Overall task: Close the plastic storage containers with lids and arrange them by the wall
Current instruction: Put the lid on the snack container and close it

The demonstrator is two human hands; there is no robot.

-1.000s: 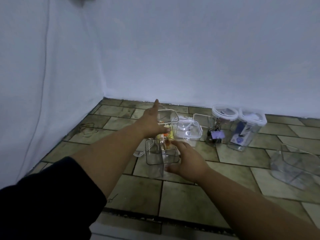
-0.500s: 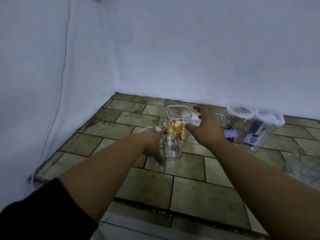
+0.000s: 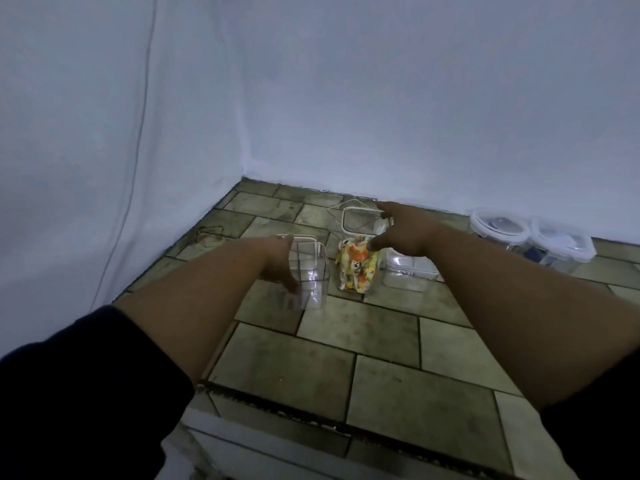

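Observation:
A tall clear container (image 3: 356,268) with colourful orange and yellow contents stands open on the tiled floor. My right hand (image 3: 401,233) grips its upper part, thumb on the near side and fingers over the far rim. Just left of it is an empty clear container (image 3: 311,275); my left hand (image 3: 277,265) holds its left side, and I see the fingers through the plastic. A low clear container with a lid (image 3: 408,275) sits under my right wrist. A white-rimmed lid (image 3: 299,237) lies behind the empty container.
Two lidded clear containers (image 3: 498,230) (image 3: 562,245) stand by the back wall (image 3: 381,98) at the right. A clear piece (image 3: 341,206) lies behind the tall container. A thin cable (image 3: 135,168) runs down the left wall. A raised tile edge (image 3: 277,414) crosses the near floor.
My left hand left the tall container and took the empty one, now apart on its left. My right hand rose from the empty container to the tall one's top.

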